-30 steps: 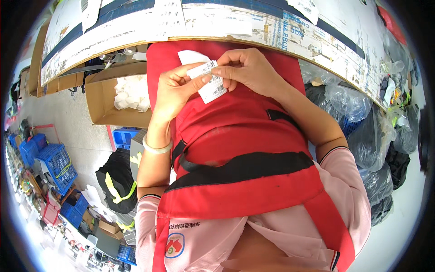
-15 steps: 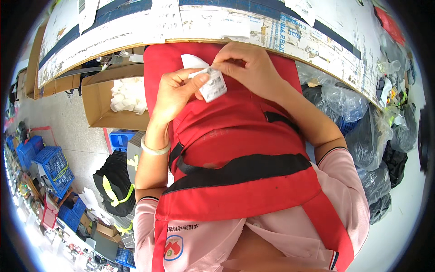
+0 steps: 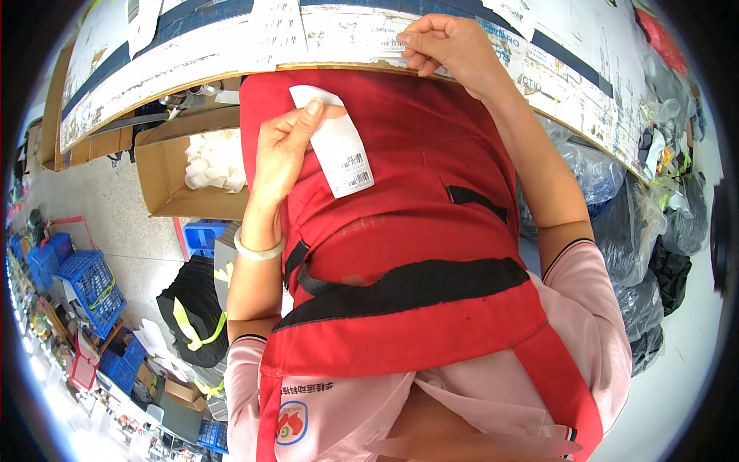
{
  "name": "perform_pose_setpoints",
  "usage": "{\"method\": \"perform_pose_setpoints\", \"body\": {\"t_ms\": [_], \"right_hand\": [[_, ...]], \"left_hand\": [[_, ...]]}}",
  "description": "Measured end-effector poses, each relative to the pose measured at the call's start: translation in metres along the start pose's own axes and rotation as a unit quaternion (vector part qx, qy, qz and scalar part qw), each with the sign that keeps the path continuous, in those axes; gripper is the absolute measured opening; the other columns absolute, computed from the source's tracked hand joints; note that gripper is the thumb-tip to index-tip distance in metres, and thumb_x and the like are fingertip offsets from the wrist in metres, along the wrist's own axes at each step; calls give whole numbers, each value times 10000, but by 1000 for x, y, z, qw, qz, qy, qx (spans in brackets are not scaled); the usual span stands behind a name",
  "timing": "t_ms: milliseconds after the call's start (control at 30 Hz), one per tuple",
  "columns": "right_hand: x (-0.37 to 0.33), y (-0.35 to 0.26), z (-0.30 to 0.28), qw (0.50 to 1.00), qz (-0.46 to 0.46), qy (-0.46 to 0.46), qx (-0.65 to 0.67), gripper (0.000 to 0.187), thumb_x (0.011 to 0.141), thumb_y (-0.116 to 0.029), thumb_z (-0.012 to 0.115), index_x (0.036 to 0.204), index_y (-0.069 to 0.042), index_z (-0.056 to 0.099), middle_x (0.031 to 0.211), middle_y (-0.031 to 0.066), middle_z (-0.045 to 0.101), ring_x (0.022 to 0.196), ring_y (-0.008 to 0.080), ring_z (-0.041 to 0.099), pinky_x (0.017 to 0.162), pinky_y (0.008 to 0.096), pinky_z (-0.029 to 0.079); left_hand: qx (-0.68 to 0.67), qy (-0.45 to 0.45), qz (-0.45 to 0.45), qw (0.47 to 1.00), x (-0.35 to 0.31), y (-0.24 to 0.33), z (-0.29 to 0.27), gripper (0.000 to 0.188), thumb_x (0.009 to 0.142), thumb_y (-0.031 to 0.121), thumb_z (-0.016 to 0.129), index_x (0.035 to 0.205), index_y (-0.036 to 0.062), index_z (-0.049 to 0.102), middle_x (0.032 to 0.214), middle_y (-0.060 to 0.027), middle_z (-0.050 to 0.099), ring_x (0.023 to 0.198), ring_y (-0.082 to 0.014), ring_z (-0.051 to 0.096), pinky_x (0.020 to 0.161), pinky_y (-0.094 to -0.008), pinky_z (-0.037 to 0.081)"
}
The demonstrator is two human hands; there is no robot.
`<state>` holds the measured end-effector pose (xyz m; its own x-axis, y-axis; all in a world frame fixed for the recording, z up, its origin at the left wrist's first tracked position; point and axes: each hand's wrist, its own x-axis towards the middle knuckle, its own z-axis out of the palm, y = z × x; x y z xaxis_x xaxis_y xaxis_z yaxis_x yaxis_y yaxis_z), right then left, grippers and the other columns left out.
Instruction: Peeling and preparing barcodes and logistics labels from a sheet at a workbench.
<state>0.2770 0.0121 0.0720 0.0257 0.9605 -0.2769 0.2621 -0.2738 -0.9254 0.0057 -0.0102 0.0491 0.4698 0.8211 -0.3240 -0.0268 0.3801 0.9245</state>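
My left hand pinches a strip of white labels near its upper end, thumb on top. The strip hangs over my red apron, its lower part printed with barcodes. Over the near edge of the white-covered table, my right hand is closed in a pinch. At its fingertips is a small white barcode label, hard to separate from the white surface behind it.
Below the table's left side stands a cardboard box with white paper pieces. Blue crates and a black bundle with a yellow-green tie are at left. Filled plastic bags crowd the right.
My right hand has moved away from the strip, up and to the right over the table, with a small label at its fingertips. The strip in my left hand now hangs extended.
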Motion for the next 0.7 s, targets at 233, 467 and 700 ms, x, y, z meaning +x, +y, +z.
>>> {"method": "perform_pose_setpoints", "body": {"t_ms": [233, 467, 700], "right_hand": [[4, 3, 1, 1000, 7, 3, -17, 210, 880, -232, 661, 913, -24, 664, 768, 30, 651, 628, 71, 600, 569, 195, 512], [5, 1, 1, 999, 18, 8, -37, 230, 871, -253, 671, 901, -24, 665, 751, 28, 653, 616, 71, 603, 563, 198, 519], [5, 1, 0, 999, 18, 5, -40, 234, 881, -263, 662, 901, -29, 663, 752, 24, 647, 616, 69, 599, 561, 196, 516]], "left_hand": [[13, -5, -2, 1000, 1, -3, 1, 376, 963, 321, 542, 987, -19, 701, 848, -52, 682, 768, -86, 594, 720, -222, 479], [26, -1, -2, 1000, 3, -9, 1, 359, 955, 324, 556, 982, 1, 711, 853, -29, 684, 758, -71, 578, 709, -210, 467], [18, -5, -7, 1000, 3, -12, 3, 352, 951, 323, 561, 983, 6, 712, 852, -30, 687, 753, -71, 584, 706, -213, 472]]}}
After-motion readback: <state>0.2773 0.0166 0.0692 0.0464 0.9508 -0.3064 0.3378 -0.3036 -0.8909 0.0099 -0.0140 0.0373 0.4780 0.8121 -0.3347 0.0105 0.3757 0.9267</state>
